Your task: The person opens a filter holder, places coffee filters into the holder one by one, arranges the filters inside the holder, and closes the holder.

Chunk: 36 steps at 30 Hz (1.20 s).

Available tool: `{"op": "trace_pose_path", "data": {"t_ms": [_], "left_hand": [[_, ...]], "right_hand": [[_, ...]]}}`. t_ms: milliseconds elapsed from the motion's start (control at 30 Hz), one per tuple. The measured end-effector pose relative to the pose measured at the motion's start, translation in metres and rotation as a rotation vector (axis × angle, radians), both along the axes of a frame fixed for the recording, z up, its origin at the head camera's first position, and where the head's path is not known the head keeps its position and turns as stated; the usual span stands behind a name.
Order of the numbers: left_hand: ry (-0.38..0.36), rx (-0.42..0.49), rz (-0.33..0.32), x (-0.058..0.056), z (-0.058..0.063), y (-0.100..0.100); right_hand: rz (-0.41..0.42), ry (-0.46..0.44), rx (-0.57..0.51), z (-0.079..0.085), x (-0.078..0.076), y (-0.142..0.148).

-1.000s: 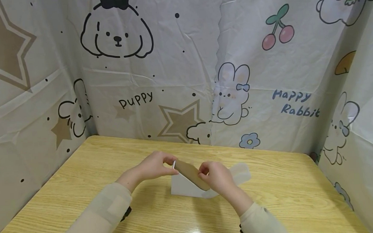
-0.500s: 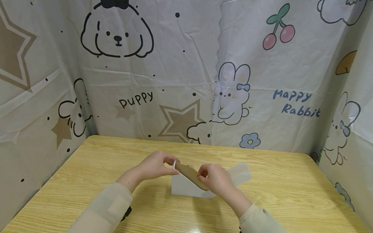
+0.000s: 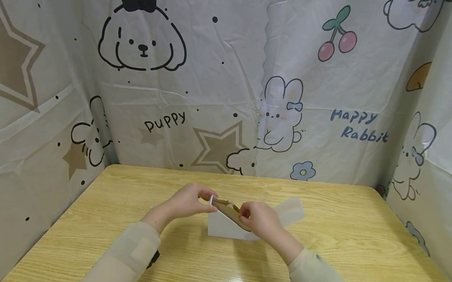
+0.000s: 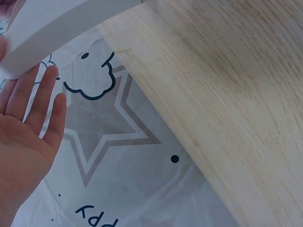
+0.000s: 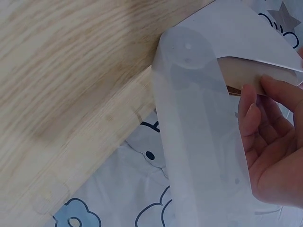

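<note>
A slanted white box with an angled top is held over the table, its translucent flap folded back to the right. Brown card lines its opening. My left hand grips the box's upper left end between thumb and fingers; in the left wrist view the other fingers of that hand extend below the white box. With thumb and forefinger my right hand pinches the brown card's edge. The right wrist view shows the card under the white wall, beside the long translucent flap. The box's inside is mostly hidden.
The wood-grain table spreads around the box. Behind it and at both sides hang pale cloth curtains printed with cartoon animals and stars. A dark band shows under the left sleeve.
My right hand has drawn slightly down and toward me, pulling the brown card's near side away. A gap with another brown edge now shows behind it. The left hand stays put.
</note>
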<state>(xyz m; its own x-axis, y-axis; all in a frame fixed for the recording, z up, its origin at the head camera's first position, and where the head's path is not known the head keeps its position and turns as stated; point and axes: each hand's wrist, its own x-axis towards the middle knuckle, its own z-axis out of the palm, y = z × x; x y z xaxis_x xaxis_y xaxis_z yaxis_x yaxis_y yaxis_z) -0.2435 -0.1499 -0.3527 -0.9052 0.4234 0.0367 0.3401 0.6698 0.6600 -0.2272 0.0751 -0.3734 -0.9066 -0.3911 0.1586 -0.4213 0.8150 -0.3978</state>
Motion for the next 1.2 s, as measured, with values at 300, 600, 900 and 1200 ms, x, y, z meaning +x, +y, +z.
{"op": "trace_pose_path", "data": {"t_ms": [300, 600, 900, 1200], "left_hand": [[-0.002, 0.003, -0.001, 0.002, -0.001, 0.0], [-0.003, 0.002, -0.002, 0.001, -0.002, 0.001], [0.007, -0.001, -0.009, 0.001, -0.002, 0.0], [0.007, -0.015, -0.006, 0.002, 0.0, -0.002]], "right_hand": [[0.01, 0.016, 0.025, -0.002, 0.002, 0.0], [0.005, -0.022, 0.017, -0.001, 0.001, 0.002], [-0.07, 0.011, 0.001, 0.033, 0.008, 0.027], [-0.053, -0.061, 0.006, 0.048, 0.006, 0.096]]}}
